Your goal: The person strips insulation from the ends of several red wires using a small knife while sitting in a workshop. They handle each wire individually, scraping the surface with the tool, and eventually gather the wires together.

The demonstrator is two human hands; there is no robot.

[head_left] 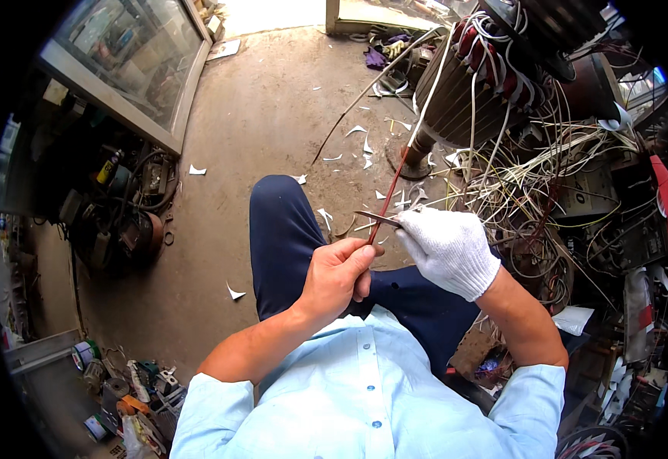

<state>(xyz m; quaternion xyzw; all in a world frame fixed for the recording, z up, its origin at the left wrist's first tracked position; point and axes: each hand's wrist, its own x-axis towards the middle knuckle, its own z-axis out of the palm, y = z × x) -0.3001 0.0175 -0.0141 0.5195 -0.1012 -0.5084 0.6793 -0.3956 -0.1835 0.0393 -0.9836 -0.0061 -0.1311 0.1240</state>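
Observation:
My left hand (335,277) is bare and pinches the lower end of a thin bundle of red-brown wire (391,191) between thumb and fingers. My right hand (452,249), in a white knitted glove, grips a narrow knife (372,217). Its blade lies across the wire just above my left thumb. Further up, the wire runs into a white sleeve (432,103) leading to a ribbed motor stator (456,96), whose rim carries red windings and white leads. The knife's handle is hidden inside the glove.
Tangled pale wires (533,183) and dark machine parts crowd the right side. White scraps (234,292) are scattered over the brown floor (231,145). A glass-paned door (177,126) stands at the upper left, near dark motor parts (131,222). Tools and clutter (139,398) lie lower left.

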